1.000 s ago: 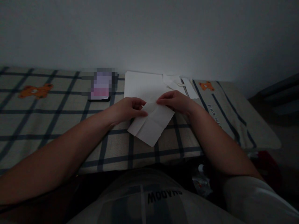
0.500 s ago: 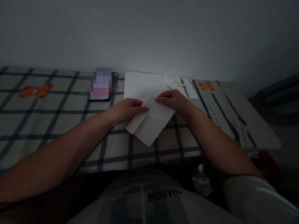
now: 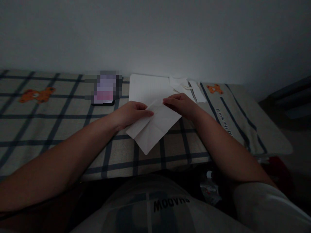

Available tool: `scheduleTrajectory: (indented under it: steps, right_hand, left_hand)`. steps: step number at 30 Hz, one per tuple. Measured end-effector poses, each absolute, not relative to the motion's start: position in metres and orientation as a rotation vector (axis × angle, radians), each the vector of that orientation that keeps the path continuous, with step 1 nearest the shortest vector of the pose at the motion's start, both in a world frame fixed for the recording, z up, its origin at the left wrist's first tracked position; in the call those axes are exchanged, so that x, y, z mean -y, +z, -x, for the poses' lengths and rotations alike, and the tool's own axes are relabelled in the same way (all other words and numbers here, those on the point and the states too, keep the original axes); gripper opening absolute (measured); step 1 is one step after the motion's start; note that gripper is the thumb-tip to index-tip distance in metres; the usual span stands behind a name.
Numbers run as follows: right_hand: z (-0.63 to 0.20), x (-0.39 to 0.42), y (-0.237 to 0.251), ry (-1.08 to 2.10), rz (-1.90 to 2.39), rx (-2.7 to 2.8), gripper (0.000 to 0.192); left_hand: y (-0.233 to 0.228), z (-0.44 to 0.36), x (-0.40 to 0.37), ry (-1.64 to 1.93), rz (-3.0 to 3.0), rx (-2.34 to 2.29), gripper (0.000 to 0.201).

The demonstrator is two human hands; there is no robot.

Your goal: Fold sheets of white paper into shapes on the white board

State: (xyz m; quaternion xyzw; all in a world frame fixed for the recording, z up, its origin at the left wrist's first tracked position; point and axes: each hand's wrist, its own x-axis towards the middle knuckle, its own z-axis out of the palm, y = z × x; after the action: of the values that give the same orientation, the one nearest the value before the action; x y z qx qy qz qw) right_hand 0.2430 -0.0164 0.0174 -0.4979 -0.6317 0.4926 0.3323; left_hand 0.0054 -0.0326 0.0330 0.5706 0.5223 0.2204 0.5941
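Pinching the folded paper (image 3: 153,126) between both hands (image 3: 132,113) (image 3: 181,105), its edges should be aligned before creasing.

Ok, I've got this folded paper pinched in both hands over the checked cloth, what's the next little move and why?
Probably lay the folded paper flat on the checked cloth and press the fold down. The left hand and right hand pinch only its top edge, a loose flap juts out at the lower left, and its lower corner hangs toward you, so the crease looks unset.
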Motion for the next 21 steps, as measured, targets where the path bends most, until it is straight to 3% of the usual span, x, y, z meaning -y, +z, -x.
scheduleTrajectory:
  steps: [21]
  right_hand:
    - [-0.2425,0.0199,0.0226,1.218,1.331,1.833,0.036]
  left_hand:
    - [0.0309,-0.0046,0.031,0.48,-1.395,-1.256,0.019]
